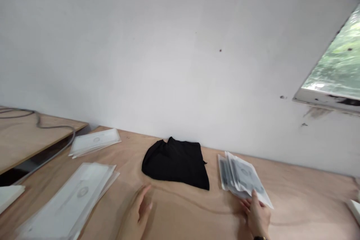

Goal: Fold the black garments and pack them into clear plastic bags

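Black cloth lies folded in the middle of the table, close to the far edge by the wall. Just to its right sits a pile of grey packets, fanned out like cards.

The right hand is on the near end of that pile. Its fingers are stretched out and a little spread, and the tips touch the top packet. I cannot tell if the thumb is tucked under to pinch it.

The left hand rests on the bare wood near the front edge, close to the cloth but not touching it. Its fingers are straight, close together, and hold nothing.

It looks like the step in hand is picking a packet from the pile. To take just one, a finger has to slip under its edge so the others stay put.

A big pile of clear bags lies by the left edge, with a second pile at the far left corner.
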A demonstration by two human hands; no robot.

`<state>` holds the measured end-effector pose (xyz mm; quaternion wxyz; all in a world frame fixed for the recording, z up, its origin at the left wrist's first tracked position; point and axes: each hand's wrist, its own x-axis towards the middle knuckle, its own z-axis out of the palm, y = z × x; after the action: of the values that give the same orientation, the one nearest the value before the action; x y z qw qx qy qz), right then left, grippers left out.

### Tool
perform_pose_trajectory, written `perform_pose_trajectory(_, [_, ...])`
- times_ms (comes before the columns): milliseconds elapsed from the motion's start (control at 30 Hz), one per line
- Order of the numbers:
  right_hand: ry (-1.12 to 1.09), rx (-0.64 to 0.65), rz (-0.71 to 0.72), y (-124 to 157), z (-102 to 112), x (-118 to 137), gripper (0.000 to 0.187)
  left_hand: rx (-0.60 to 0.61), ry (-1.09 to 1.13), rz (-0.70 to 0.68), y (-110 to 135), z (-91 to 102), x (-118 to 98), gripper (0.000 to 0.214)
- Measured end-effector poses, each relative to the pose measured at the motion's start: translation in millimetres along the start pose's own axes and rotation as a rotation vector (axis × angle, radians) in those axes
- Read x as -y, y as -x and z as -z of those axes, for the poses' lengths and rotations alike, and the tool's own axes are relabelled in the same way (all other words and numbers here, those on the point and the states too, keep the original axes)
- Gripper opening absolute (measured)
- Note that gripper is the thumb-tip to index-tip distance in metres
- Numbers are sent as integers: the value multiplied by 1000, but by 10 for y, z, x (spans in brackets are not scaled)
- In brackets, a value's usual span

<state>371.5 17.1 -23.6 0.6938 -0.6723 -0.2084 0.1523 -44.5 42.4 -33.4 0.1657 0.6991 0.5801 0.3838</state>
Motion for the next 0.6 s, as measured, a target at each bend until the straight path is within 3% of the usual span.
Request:
perform_pose_trajectory(67, [166, -22, -6, 125, 29, -81, 39, 31, 15, 0, -20, -16, -1, 38])
perform_pose_trajectory(133, [381, 51, 78, 258, -19, -145, 38, 58, 41, -21, -112, -17, -8, 34])
perform_pose_trajectory(267, [527, 472, 444, 439, -363, -177, 45, 68, -30, -212, -523, 45, -25, 30])
perform_pose_trajectory(333, [576, 594, 620, 448, -585, -137, 40, 98, -101, -300, -763, 73, -22, 30])
perform_pose_trajectory(467, [664, 649, 730, 337, -906, 3, 29, 215, -201, -325, -1083, 83, -22, 21])
perform_pose_trajectory(600, [557, 658, 782, 255, -885, 195, 34, 263, -287, -328, -1074, 229, -101, 32])
